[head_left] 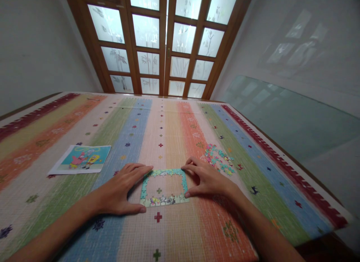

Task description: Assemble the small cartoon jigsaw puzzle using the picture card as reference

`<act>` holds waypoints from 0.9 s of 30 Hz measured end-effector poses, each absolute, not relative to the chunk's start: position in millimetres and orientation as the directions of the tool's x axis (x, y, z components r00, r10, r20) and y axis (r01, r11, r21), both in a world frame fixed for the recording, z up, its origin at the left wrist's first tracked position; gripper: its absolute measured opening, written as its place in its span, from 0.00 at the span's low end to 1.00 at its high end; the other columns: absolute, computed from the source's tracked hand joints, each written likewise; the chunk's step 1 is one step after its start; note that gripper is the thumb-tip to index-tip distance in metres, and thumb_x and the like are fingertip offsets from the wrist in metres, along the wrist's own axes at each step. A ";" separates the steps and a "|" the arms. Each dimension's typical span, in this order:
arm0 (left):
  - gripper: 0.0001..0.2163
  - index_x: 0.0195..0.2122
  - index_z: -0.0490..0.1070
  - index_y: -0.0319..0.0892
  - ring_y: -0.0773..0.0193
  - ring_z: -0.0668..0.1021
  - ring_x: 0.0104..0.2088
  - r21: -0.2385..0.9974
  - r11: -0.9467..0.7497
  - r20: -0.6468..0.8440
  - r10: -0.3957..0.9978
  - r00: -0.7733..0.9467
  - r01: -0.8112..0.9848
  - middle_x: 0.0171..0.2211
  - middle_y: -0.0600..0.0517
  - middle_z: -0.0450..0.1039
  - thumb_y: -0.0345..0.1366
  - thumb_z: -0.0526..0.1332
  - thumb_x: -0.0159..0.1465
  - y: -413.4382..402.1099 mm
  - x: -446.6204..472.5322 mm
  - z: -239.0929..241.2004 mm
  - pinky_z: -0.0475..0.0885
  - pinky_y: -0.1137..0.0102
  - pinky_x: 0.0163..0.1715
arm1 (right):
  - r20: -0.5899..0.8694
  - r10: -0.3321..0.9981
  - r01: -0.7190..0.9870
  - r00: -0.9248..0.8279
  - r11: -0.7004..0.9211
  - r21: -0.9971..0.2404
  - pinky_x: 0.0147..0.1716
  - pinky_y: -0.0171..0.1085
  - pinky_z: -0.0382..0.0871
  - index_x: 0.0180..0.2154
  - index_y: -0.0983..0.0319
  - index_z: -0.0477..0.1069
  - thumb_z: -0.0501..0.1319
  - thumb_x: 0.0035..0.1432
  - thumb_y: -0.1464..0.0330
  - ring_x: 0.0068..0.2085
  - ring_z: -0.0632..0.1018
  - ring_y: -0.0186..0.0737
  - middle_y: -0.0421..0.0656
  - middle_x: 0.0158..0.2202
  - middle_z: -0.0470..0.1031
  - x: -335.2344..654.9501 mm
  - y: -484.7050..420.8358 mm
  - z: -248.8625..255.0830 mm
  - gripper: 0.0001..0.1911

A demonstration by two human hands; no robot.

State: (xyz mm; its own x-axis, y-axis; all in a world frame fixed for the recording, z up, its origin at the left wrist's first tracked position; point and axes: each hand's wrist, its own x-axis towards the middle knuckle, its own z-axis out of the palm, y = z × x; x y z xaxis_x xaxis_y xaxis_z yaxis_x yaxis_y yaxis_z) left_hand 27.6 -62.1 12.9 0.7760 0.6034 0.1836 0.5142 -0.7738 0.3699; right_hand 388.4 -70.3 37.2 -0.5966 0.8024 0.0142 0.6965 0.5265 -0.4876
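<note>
Hands frame the work from both sides: the left hand (123,190) lies flat and spread, fingers against the left edge of the puzzle border (164,187) and thumb at its lower left corner, while the right hand (206,179) rests with fingers loosely extended, fingertips on the upper right corner and thumb near the lower right one. Neither hand holds a piece; both only press or steady the border. That border sits between the two hands on the bench (174,232), and it looks like a closed rectangle of joined pieces, teal along the top and sides, paler and more mixed along the bottom. Its middle is bare, with the striped cloth (168,134) showing through, so by my reading the outline is done and the whole inside is left to fill. Just beyond the right hand, up and to its right, lies a pile of loose pieces (219,157), near but not touching the border. Well out past the left hand, up and to its left, lies a cartoon picture sheet (83,158), flat on the cloth. Nothing lies between the hands and the pile. Wooden glazed doors (165,44) stand beyond the far edge.
</note>
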 end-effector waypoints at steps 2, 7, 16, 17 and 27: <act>0.48 0.73 0.49 0.48 0.40 0.71 0.61 0.376 -0.778 0.195 0.598 0.778 0.503 0.64 0.40 0.66 0.59 0.70 0.59 -62.1 26.5 11.4 0.70 0.48 0.59 | 0.014 0.800 0.691 -0.600 0.528 -0.494 0.50 0.44 0.70 0.56 0.60 0.72 0.79 0.47 0.54 0.51 0.76 0.49 0.48 0.54 0.72 388.5 -70.4 38.5 0.38; 0.50 0.74 0.48 0.48 0.38 0.70 0.62 0.387 -0.774 0.153 0.590 0.793 0.501 0.65 0.40 0.65 0.61 0.70 0.57 -62.3 21.7 12.8 0.70 0.46 0.59 | -0.087 0.789 0.712 -0.608 0.493 -0.500 0.44 0.44 0.71 0.49 0.59 0.69 0.79 0.41 0.48 0.46 0.76 0.50 0.47 0.51 0.72 386.1 -73.3 41.4 0.39; 0.45 0.73 0.48 0.48 0.41 0.72 0.61 0.364 -0.781 0.185 0.595 0.782 0.508 0.63 0.42 0.68 0.57 0.68 0.62 -62.8 23.7 14.3 0.69 0.48 0.60 | -0.056 0.767 0.693 -0.639 0.543 -0.474 0.47 0.47 0.72 0.52 0.58 0.66 0.78 0.42 0.48 0.49 0.77 0.53 0.48 0.55 0.70 385.8 -75.6 37.1 0.41; 0.44 0.73 0.49 0.48 0.41 0.72 0.61 0.361 -0.780 0.189 0.598 0.779 0.511 0.63 0.42 0.68 0.57 0.68 0.62 -62.6 23.8 14.3 0.69 0.48 0.60 | -0.049 0.766 0.690 -0.641 0.547 -0.475 0.47 0.47 0.72 0.53 0.58 0.66 0.78 0.43 0.49 0.50 0.77 0.53 0.48 0.55 0.70 386.2 -75.7 36.5 0.41; 0.40 0.72 0.51 0.45 0.44 0.72 0.62 0.299 -0.783 0.252 0.616 0.747 0.545 0.64 0.40 0.68 0.54 0.67 0.65 -58.2 23.5 7.6 0.67 0.49 0.62 | 0.010 0.774 0.687 -0.633 0.568 -0.453 0.52 0.50 0.74 0.56 0.59 0.66 0.77 0.48 0.53 0.53 0.77 0.55 0.51 0.59 0.71 387.8 -72.3 35.4 0.39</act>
